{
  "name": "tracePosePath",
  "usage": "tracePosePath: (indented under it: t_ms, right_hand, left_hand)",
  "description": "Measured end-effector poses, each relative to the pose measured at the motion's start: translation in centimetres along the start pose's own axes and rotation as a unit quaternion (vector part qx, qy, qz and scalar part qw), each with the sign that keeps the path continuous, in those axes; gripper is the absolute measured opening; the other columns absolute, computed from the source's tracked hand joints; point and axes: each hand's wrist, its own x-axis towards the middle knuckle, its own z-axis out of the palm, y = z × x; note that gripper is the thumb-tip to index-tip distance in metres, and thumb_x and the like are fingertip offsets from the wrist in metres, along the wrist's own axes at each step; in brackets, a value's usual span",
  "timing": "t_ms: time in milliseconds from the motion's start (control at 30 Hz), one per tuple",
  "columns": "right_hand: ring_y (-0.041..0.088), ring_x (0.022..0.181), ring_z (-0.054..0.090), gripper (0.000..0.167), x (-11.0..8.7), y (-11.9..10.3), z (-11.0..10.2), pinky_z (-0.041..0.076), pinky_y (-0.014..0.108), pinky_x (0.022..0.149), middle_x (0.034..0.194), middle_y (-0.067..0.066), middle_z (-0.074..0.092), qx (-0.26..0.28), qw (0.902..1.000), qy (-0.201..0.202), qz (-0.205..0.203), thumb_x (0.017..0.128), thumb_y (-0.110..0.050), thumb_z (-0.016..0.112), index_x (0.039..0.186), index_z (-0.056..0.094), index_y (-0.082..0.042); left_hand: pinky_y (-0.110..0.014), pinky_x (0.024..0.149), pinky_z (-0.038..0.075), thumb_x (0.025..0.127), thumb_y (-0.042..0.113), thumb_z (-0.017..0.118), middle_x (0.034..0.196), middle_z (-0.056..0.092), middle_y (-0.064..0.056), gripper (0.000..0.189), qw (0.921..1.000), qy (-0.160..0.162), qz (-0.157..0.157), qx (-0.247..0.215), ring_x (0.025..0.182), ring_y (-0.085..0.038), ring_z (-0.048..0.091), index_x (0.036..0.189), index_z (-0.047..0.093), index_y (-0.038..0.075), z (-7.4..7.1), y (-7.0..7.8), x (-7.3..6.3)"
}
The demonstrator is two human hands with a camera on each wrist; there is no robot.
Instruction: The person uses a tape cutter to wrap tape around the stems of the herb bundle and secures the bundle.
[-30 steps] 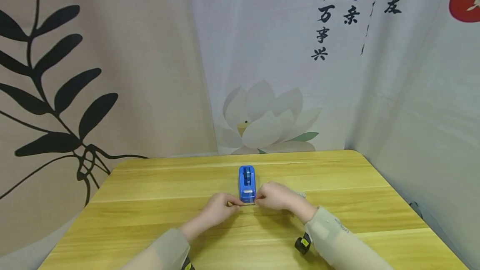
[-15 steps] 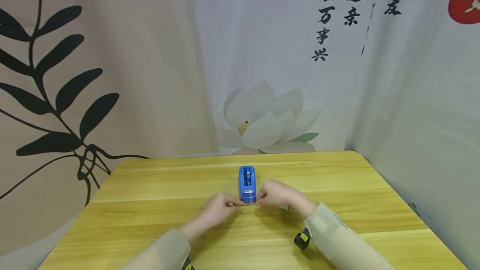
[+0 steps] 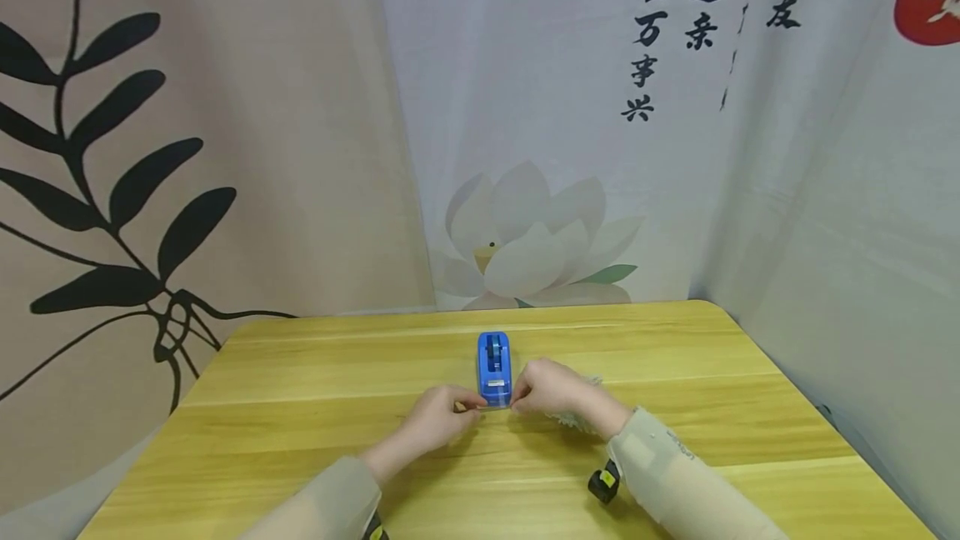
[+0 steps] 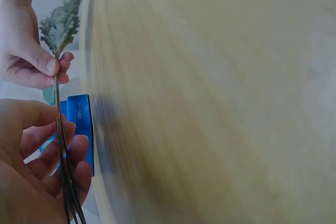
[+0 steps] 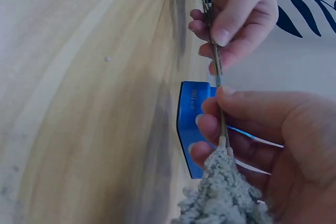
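A bunch of dried flowers lies across both hands, with a pale grey-green frilly head point(image 5: 220, 192) and several thin brown stems point(image 4: 62, 150). My left hand point(image 3: 438, 419) pinches the stems between thumb and fingers, their lower ends running past the palm in the left wrist view. Close to the flower head, my right hand point(image 3: 553, 390) pinches the same stems. Between the two hands a short stretch of stem looks paler and shinier. Just beyond the stems stands a blue tape dispenser point(image 3: 495, 390), its near end at the fingertips and its tape roll point(image 3: 494, 348) toward the back.
The wooden table point(image 3: 300, 373) reaches to a printed cloth backdrop point(image 3: 315, 148) behind it, with another curtain point(image 3: 847, 232) on the right. A dark wrist camera point(image 3: 603, 482) hangs under the right sleeve.
Both hands stay nearly in place at the dispenser's near end. The flower head has shifted about the right wrist, showing on both sides of it now.
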Motion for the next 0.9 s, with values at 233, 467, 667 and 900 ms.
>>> tracePosePath:
  t_ms: [233, 467, 667, 900]
  right_hand:
    - [0.003, 0.064, 0.057, 0.005, -0.10, -0.17, 0.26, 0.051, 0.024, 0.062, 0.071, -0.010, 0.066, -0.032, 0.9992, 0.023, 0.001, 0.082, -0.012, 0.076, 0.076, 0.076, -0.011]
    - [0.004, 0.064, 0.054, 0.011, -0.06, -0.17, 0.38, 0.049, 0.025, 0.062, 0.070, -0.013, 0.061, -0.068, 0.9968, 0.041, 0.001, 0.081, -0.014, 0.075, 0.072, 0.070, -0.017]
    - [0.005, 0.062, 0.051, 0.015, 0.07, -0.16, 0.44, 0.046, 0.026, 0.060, 0.068, -0.014, 0.058, -0.100, 0.9941, 0.044, 0.001, 0.081, -0.015, 0.075, 0.070, 0.066, -0.020]
    - [0.006, 0.065, 0.053, 0.014, -0.02, -0.51, 0.38, 0.047, 0.027, 0.061, 0.073, -0.011, 0.059, -0.123, 0.9910, 0.053, -0.001, 0.080, -0.016, 0.076, 0.072, 0.065, -0.018]
  left_hand:
    - [-0.025, 0.059, 0.048, 0.091, 0.019, 0.065, 0.103, 0.071, -0.004, 0.019, 0.9996, 0.005, 0.002, 0.026, 0.071, -0.007, 0.057, 0.104, 0.075, 0.009, -0.18, 0.17, 0.25]
    - [-0.029, 0.065, 0.049, 0.093, 0.019, 0.062, 0.104, 0.071, -0.004, 0.019, 0.9990, -0.005, -0.002, 0.044, 0.077, -0.009, 0.058, 0.104, 0.075, 0.010, -0.20, 0.19, 0.41]
    - [-0.031, 0.064, 0.049, 0.095, 0.017, 0.058, 0.106, 0.070, -0.007, 0.023, 0.9989, -0.010, -0.011, 0.045, 0.073, -0.011, 0.057, 0.111, 0.072, 0.008, -0.16, 0.33, 0.50]
    - [-0.024, 0.049, 0.042, 0.097, 0.014, 0.054, 0.079, 0.068, -0.001, 0.021, 0.9994, -0.028, -0.013, 0.018, 0.057, -0.009, 0.050, 0.096, 0.073, 0.005, -0.29, 0.24, 0.89]
